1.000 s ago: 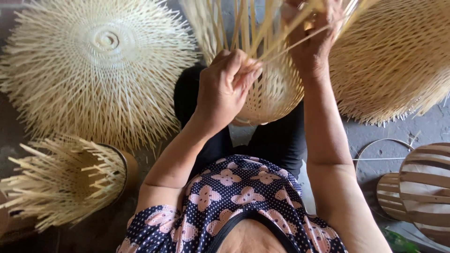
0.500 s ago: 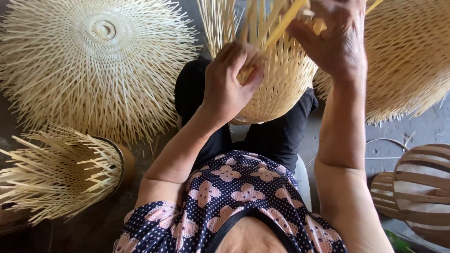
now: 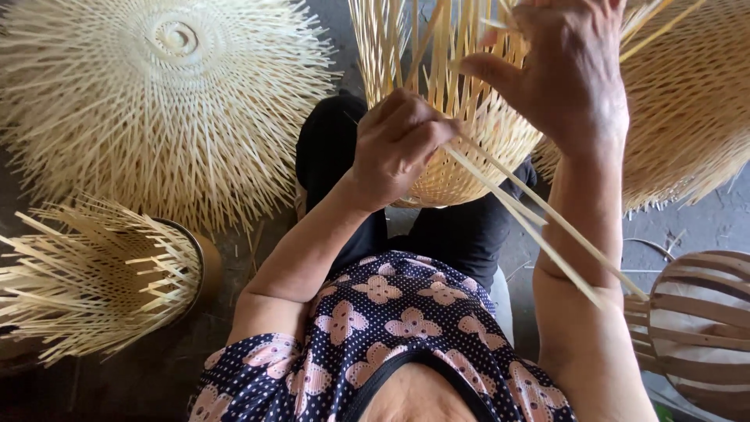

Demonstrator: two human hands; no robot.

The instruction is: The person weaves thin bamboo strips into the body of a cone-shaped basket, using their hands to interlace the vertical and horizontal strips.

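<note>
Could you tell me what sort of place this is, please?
Probably a bamboo-weaving craft workshop: a half-woven basket on the person's lap, a finished spiky woven dome on the floor, and a slatted frame nearby.

The pale, half-woven bamboo basket [image 3: 461, 117] on the lap is cut off by the top edge, so the ends of its upright strips are out of view. The right hand [image 3: 566, 74] also runs past that edge, hiding its fingertips. The left hand [image 3: 398, 144] covers the spot where the loose bamboo strips [image 3: 539, 227] start. The round, spiky woven bamboo piece [image 3: 168, 101] leaves the frame at top and left. The slatted wooden frame [image 3: 695, 328] is cropped at the right edge.
</note>
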